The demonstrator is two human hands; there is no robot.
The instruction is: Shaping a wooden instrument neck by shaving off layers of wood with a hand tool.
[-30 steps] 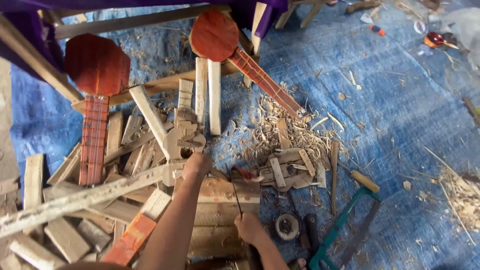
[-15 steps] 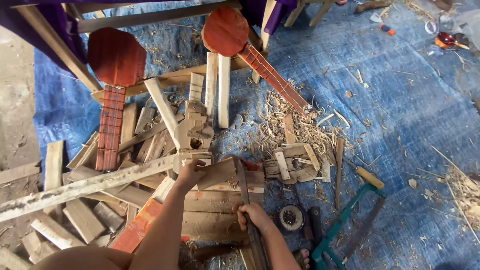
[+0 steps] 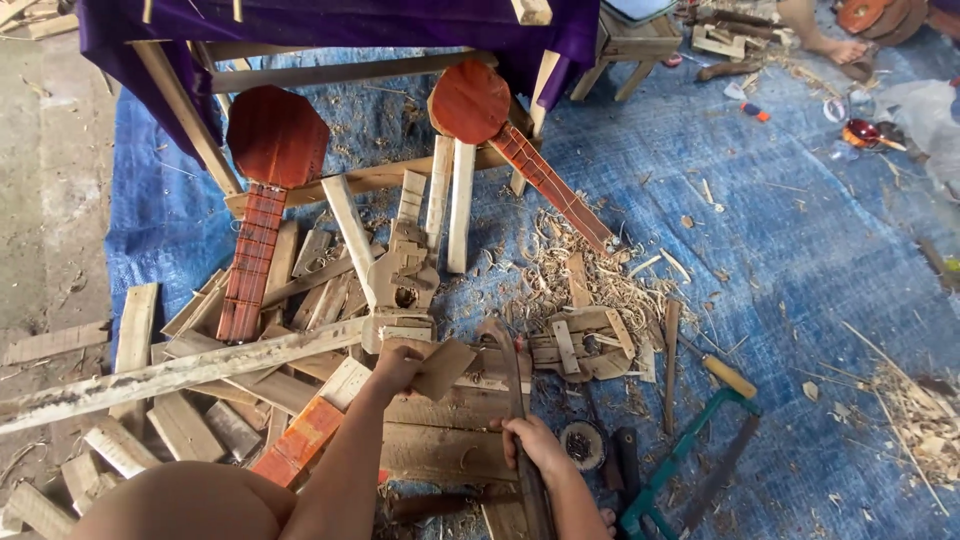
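My left hand (image 3: 393, 370) grips a small flat wood piece (image 3: 443, 366) and holds it tilted over a plank workboard (image 3: 440, 440). My right hand (image 3: 535, 445) is closed on the handle of a long curved blade (image 3: 508, 370) that rises toward the wood piece. Just beyond them a carved pale wooden instrument neck (image 3: 402, 275) lies among offcuts.
Two red-brown unfinished stringed instruments (image 3: 265, 190) (image 3: 510, 140) lean by a purple-draped table (image 3: 330, 25). Wood scraps and shavings (image 3: 575, 275) cover a blue tarp (image 3: 800, 240). A green-framed saw (image 3: 690, 455), a chisel (image 3: 725, 372) and a tape roll (image 3: 583, 443) lie at the right. Another person's foot (image 3: 835, 45) shows far right.
The view has tilted up, showing more of the table. My left hand has lifted the small wood piece off the pile; my right hand has closed on the blade's handle.
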